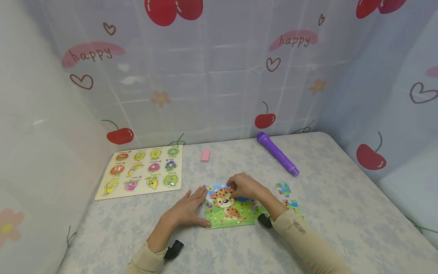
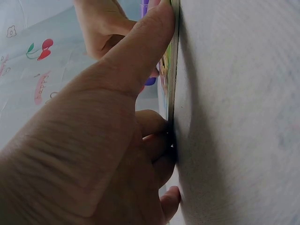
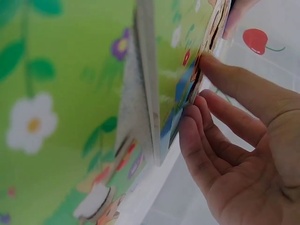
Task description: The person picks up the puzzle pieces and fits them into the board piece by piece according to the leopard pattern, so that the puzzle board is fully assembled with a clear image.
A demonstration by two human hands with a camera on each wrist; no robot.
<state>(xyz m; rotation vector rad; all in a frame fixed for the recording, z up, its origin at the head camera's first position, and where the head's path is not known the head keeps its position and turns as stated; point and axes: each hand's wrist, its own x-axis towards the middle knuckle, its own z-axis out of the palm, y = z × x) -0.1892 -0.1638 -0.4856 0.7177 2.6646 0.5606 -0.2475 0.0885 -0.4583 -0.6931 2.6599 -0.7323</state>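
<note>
A square jigsaw puzzle [image 1: 219, 219] with a cartoon leopard on grass lies on the table. My left hand [image 1: 186, 210] is spread along its left side, thumb on the near corner and fingertips at the far corner. In the left wrist view the thumb [image 2: 150, 33] lies along the board's edge. At the far right of the picture, my right hand [image 1: 248, 185] pinches a puzzle piece by the leopard's head. The right wrist view shows its thumb [image 3: 225, 72] on the picture side and fingers beneath; the piece's outline is mostly hidden. Loose puzzle pieces [image 1: 283, 189] lie beyond the right forearm.
A fruit peg board [image 1: 143, 173] lies at the left. Further back are a small pink block [image 1: 205, 155] and a purple toy microphone [image 1: 278, 153]. A printed curtain [image 1: 219, 76] hangs behind the table. In the right wrist view, a flowered green piece [image 3: 61, 154] fills the foreground.
</note>
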